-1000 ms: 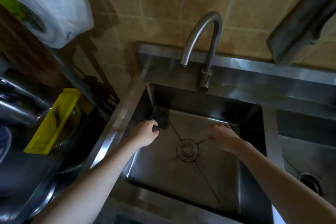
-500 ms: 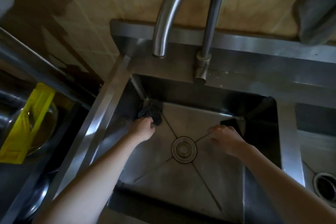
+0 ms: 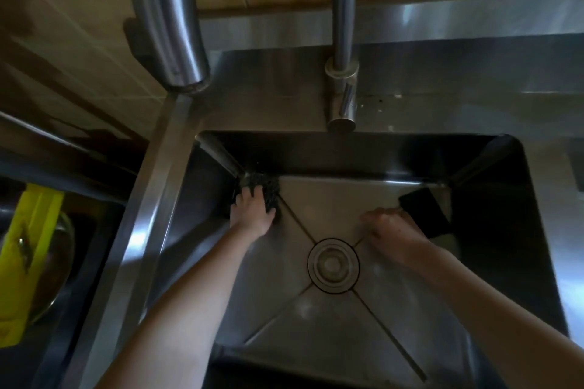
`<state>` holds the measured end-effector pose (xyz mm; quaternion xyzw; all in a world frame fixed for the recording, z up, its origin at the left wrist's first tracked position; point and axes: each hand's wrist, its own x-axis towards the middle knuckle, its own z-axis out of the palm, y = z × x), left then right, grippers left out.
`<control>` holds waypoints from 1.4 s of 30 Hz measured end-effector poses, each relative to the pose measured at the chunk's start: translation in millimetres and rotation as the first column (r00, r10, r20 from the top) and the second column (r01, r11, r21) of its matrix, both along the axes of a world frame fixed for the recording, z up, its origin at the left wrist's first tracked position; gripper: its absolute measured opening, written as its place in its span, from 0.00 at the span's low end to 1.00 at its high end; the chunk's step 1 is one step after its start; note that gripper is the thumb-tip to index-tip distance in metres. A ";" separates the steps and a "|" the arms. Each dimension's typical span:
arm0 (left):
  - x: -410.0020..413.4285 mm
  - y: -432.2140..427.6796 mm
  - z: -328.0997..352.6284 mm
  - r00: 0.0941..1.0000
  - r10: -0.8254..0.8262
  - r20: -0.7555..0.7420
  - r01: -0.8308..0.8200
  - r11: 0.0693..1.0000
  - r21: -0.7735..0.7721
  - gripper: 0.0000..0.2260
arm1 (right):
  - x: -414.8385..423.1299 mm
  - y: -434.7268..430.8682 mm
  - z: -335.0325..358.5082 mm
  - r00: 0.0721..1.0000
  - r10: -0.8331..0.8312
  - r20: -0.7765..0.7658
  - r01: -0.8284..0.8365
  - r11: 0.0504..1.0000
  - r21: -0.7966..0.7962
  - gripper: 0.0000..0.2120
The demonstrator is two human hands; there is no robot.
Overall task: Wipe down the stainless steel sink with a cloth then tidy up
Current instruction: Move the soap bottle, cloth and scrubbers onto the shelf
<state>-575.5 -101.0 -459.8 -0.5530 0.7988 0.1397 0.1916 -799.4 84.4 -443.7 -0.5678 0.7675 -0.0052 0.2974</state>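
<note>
- Currently, left hand (image 3: 252, 211): fingers are clutching the cloth (image 3: 270, 188), bunching just beyond the fingertips in the sink (image 3: 148, 215) corner.
- Right hand (image 3: 392, 230): fingers are lying loose, grasping nothing.
- Advised: pressing evenly, sweeping outward.

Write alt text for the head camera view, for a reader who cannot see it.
Seen from above, a person's left hand holds a dark cloth pressed into the back left corner of a stainless steel sink. The right hand rests on the basin floor beside the round drain, and the faucet arches overhead.
</note>
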 end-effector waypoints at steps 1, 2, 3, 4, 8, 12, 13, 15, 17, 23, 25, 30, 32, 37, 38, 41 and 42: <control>-3.9 -2.6 -4.5 1.000 0.018 -0.012 -0.018 1.000 -0.007 0.30 | 2.4 -1.7 -4.5 1.000 -0.011 0.006 0.011 1.000 -0.004 0.14; -7.5 -4.9 -8.9 0.999 0.045 -0.027 -0.045 0.999 -0.009 0.31 | 4.2 -3.2 -8.8 1.000 -0.024 0.012 0.024 1.000 -0.009 0.15; -10.3 -7.1 -12.6 0.996 0.085 -0.041 -0.085 0.996 -0.006 0.33 | 6.4 -4.6 -12.2 0.999 -0.036 0.016 0.036 0.999 -0.012 0.16; -12.4 -9.1 -15.8 0.991 0.128 -0.049 -0.128 0.992 0.000 0.35 | 8.2 -6.4 -15.1 0.999 -0.049 0.020 0.049 0.999 -0.013 0.17; -16.8 -15.2 -23.8 0.972 0.230 -0.036 -0.228 0.971 0.068 0.43 | 14.0 -14.4 -25.3 0.996 -0.072 0.046 0.073 0.997 -0.022 0.21; -16.3 -21.5 -25.6 0.971 0.235 0.029 -0.237 0.963 0.126 0.46 | 18.3 -24.1 -30.7 0.997 -0.065 0.051 0.067 0.997 -0.040 0.16; -16.5 -21.4 -26.2 0.972 0.233 0.044 -0.236 0.962 0.139 0.46 | 19.6 -25.7 -31.7 0.997 -0.066 0.047 0.068 0.997 -0.039 0.15; -17.3 -17.2 -28.4 0.976 0.208 0.070 -0.216 0.966 0.141 0.46 | 22.1 -27.6 -33.7 0.997 -0.069 0.042 0.071 0.997 -0.044 0.15; -17.7 -11.5 -31.1 0.979 0.187 0.081 -0.196 0.973 0.121 0.45 | 24.3 -29.0 -34.2 0.996 -0.074 0.040 0.076 0.996 -0.050 0.16; -22.7 0.1 -33.2 0.990 0.134 0.048 -0.135 0.990 0.027 0.39 | 18.2 -25.0 -30.1 0.991 -0.117 0.059 0.120 0.991 -0.056 0.17; -24.3 7.1 -30.6 0.990 0.142 0.018 -0.142 0.990 0.012 0.37 | 12.5 -18.2 -29.6 0.989 -0.142 0.026 0.144 0.988 -0.059 0.14; -45.2 25.3 -18.5 0.996 0.049 -0.081 -0.048 0.999 0.025 0.33 | -14.5 2.9 -31.2 0.920 -0.367 -0.135 0.366 0.930 -0.034 0.15; -55.9 29.6 -14.5 0.989 0.055 -0.136 -0.050 0.998 0.040 0.31 | -24.8 11.2 -32.3 0.893 -0.418 -0.169 0.422 0.906 -0.010 0.21; -78.2 36.9 -9.1 0.966 0.114 -0.231 -0.090 0.990 0.108 0.32 | -41.8 20.5 -32.2 0.832 -0.514 -0.208 0.534 0.844 0.047 0.30; -81.0 38.2 -8.4 0.961 0.125 -0.248 -0.094 0.986 0.134 0.32 | -43.4 20.6 -33.7 0.821 -0.534 -0.203 0.555 0.830 0.061 0.32; -83.7 40.5 -4.9 0.943 0.151 -0.295 -0.101 0.979 0.178 0.31 | -45.2 19.6 -40.1 0.803 -0.567 -0.182 0.588 0.803 0.093 0.34; -83.5 41.0 -3.4 0.940 0.149 -0.306 -0.099 0.980 0.174 0.31 | -45.2 18.7 -42.5 0.802 -0.566 -0.191 0.590 0.801 0.104 0.34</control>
